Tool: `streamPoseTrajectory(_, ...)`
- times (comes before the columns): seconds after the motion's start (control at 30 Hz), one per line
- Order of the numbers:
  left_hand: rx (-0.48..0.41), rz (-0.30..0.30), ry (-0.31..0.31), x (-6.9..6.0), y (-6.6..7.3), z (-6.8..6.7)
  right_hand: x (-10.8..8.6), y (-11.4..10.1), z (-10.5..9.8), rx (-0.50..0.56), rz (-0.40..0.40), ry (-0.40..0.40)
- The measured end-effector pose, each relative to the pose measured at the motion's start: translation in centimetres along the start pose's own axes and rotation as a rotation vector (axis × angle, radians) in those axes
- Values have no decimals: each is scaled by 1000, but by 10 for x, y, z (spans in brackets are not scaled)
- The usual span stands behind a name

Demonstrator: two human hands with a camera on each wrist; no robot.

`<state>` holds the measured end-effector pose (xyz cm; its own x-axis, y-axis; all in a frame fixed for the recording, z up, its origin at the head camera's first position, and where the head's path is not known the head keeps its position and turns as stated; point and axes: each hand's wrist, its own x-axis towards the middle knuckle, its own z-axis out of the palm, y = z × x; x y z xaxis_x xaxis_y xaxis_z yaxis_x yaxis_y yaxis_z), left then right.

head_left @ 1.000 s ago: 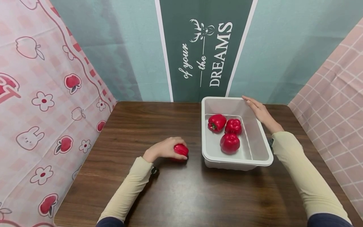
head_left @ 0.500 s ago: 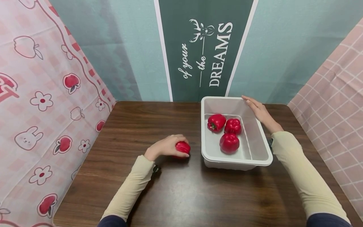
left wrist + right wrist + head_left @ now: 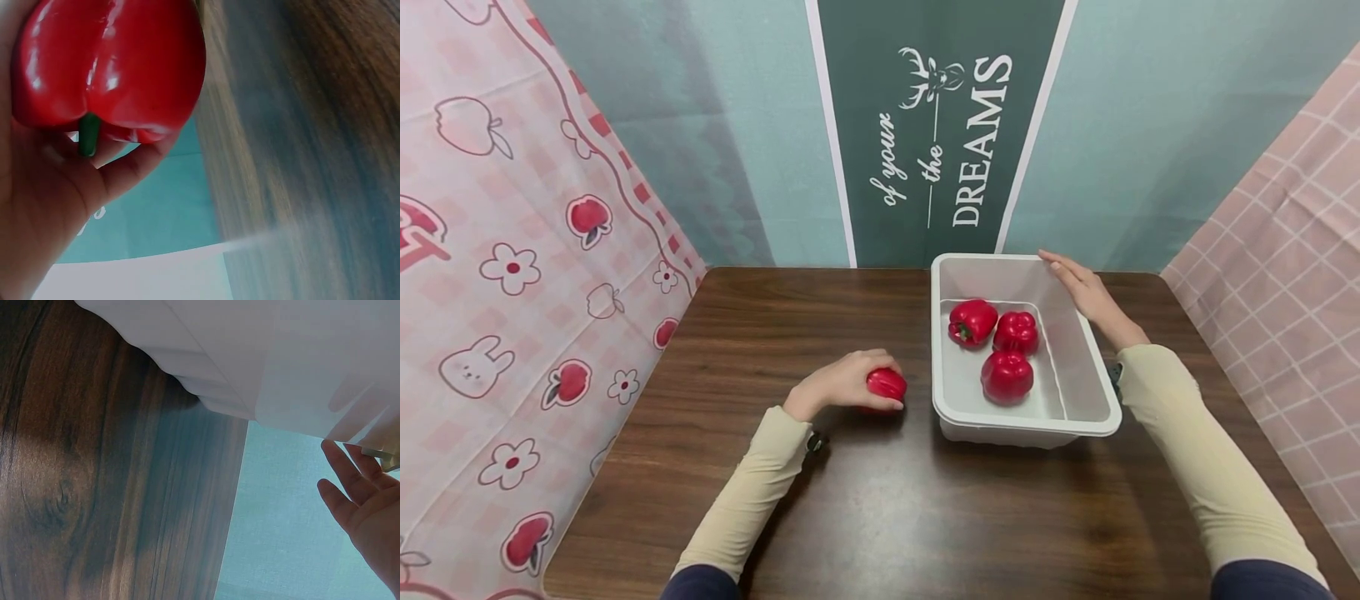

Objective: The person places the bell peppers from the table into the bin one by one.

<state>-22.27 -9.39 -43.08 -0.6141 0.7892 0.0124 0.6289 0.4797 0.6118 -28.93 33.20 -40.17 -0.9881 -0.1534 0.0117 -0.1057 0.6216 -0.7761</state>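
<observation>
My left hand (image 3: 841,383) grips a red bell pepper (image 3: 887,384), left of the bin. Seen from the left wrist, the pepper (image 3: 112,62) has its short green stem (image 3: 89,134) facing the palm, and the fingers wrap around its side. Whether it touches the table I cannot tell. My right hand (image 3: 1090,300) rests with extended fingers on the right rim of a light grey plastic bin (image 3: 1030,427), near its far corner. In the right wrist view, the right hand's fingers (image 3: 342,465) reach the bin's outer wall (image 3: 300,369). Three red bell peppers (image 3: 1007,377) lie inside the bin.
A dark wood-grain table (image 3: 880,517) carries the bin on its right half. Behind it hangs a teal curtain (image 3: 737,125) with a dark green printed band. Pink patterned cloths stand on the left (image 3: 512,333) and right (image 3: 1285,250).
My left hand has moved slightly right and away from me, carrying the pepper closer to the bin. The right hand, the bin and the peppers inside stay put.
</observation>
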Motion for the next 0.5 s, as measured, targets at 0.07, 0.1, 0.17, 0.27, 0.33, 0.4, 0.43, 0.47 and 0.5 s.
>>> streamPoseTrajectory(0.07,3,6,8,1,0,0,-1,0,0,2,-1,-1)
streamPoseTrajectory(0.1,5,10,11,1,0,0,-1,0,1,2,-2,-2)
streamPoseTrajectory(0.17,11,14,17,1,1,0,-1,0,1,3,-5,-3)
streamPoseTrajectory(0.27,26,24,25,2,1,-1,-1,0,1,5,-10,-4)
streamPoseTrajectory(0.33,34,29,30,2,1,-2,-2,0,1,5,-11,-5)
streamPoseTrajectory(0.4,44,32,36,2,1,-3,-2,0,2,5,-12,-6)
streamPoseTrajectory(0.43,49,32,38,2,1,-3,-2,0,2,6,-11,-6)
streamPoseTrajectory(0.47,49,28,38,2,1,-3,-3,0,2,6,-10,-6)
streamPoseTrajectory(0.5,48,24,38,2,2,-4,-3,0,2,6,-11,-4)
